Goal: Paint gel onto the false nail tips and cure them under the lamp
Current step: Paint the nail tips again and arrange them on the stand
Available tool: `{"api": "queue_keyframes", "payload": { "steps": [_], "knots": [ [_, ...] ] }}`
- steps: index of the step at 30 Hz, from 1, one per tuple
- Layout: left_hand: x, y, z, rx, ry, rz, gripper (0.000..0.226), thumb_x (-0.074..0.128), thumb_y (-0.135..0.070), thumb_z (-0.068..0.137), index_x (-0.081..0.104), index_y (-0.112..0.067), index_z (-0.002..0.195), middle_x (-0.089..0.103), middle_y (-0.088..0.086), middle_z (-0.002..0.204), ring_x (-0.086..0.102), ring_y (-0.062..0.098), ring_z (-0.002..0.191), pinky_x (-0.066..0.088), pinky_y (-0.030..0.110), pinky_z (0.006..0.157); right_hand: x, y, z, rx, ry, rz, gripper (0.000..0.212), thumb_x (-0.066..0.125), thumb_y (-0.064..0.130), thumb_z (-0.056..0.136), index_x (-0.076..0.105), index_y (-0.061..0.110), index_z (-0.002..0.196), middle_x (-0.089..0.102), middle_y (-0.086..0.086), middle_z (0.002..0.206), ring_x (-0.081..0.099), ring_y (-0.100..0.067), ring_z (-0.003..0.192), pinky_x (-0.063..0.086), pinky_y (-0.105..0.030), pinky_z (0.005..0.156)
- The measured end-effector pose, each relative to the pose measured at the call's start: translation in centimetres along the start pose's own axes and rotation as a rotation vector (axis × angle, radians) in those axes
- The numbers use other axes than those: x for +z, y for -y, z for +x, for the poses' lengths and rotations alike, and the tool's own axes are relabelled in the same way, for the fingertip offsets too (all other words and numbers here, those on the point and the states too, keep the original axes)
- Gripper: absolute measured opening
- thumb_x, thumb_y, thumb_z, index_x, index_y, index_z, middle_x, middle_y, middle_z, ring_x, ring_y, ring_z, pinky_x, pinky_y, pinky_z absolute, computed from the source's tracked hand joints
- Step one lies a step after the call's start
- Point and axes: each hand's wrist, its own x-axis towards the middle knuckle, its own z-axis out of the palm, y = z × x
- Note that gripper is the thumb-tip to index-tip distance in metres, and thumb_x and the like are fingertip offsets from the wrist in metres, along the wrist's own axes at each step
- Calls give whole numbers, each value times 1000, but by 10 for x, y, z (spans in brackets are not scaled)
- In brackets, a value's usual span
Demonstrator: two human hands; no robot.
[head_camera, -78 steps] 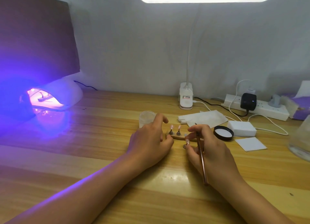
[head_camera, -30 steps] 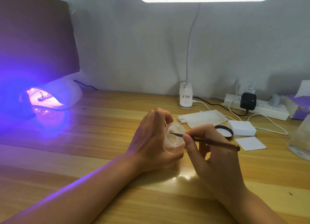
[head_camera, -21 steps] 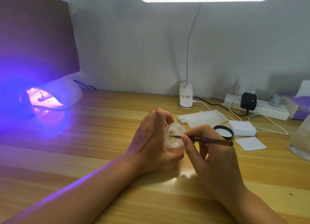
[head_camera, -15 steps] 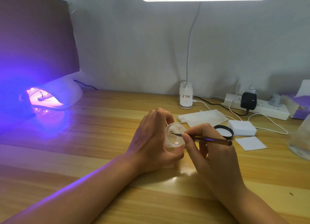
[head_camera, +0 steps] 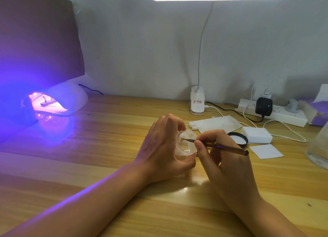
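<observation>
nearest us, our left hand [head_camera: 159, 148] curls round the clear gel jar [head_camera: 186, 149], tilting its mouth toward our right hand [head_camera: 225, 162], which pinches the brush [head_camera: 225, 147] with its tip inside the jar. just behind lie a black lid [head_camera: 239, 138], white pads [head_camera: 257, 134] and a power strip [head_camera: 284, 114]. the desk lamp's clip base [head_camera: 197, 102] carries a red-and-white label, too small to read. far left, the curing lamp [head_camera: 71, 98] glows violet over a stand [head_camera: 47, 103]. since 2.6 seconds ago the left hand has lifted the jar, and the nail tips between our hands are now hidden.
</observation>
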Motion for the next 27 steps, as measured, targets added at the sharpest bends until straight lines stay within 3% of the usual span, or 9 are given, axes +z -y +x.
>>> {"api": "queue_keyframes", "payload": {
  "steps": [5,9,12,16,20,23,27],
  "knots": [
    [2,2,-1,20,-20,5,56,79,-38,68,41,-16,103,48,-1,94,44,14,81,40,27,69,0,1,0,12,-15,22,9,58,33,92,55,31,100,52,30,84,57,-4,64,43,-10,55],
    [4,4,0,-65,-87,16,55,75,-43,67,40,-20,103,43,-8,95,44,13,83,40,27,71,-1,3,-1,3,-62,118,10,47,33,97,48,26,104,60,13,77,60,-11,60,49,-28,50],
    [3,10,4,-297,-166,-20,57,74,-44,65,40,-21,104,44,-8,97,46,15,88,45,36,77,-3,7,-4,-33,-27,175,16,43,32,100,50,21,110,66,11,83,63,-11,60,50,-32,49],
    [-1,18,9,-755,-228,-166,62,66,-44,57,34,-24,106,43,-11,101,49,21,102,45,46,92,-4,11,2,-15,-63,184,11,53,25,94,56,19,103,66,12,85,64,-7,65,51,-21,50],
    [-1,27,9,-957,-97,-170,64,73,-38,70,25,-25,110,47,-6,115,51,24,113,36,44,103,-7,2,6,235,-104,271,15,66,22,89,56,12,85,62,6,72,62,-6,63,48,-16,51],
    [2,30,8,-941,-25,-115,58,70,-28,81,25,-21,116,49,-3,122,52,25,116,32,41,103,-7,-6,7,438,-58,300,14,68,20,86,56,13,84,61,1,70,60,-8,63,50,-19,55],
    [4,33,6,-911,35,-95,55,64,-28,89,24,-17,125,50,1,133,56,28,113,38,44,103,-7,-13,8,624,-41,416,19,66,21,89,54,8,83,58,0,59,50,-2,47,40,-15,44]
  ]
}}
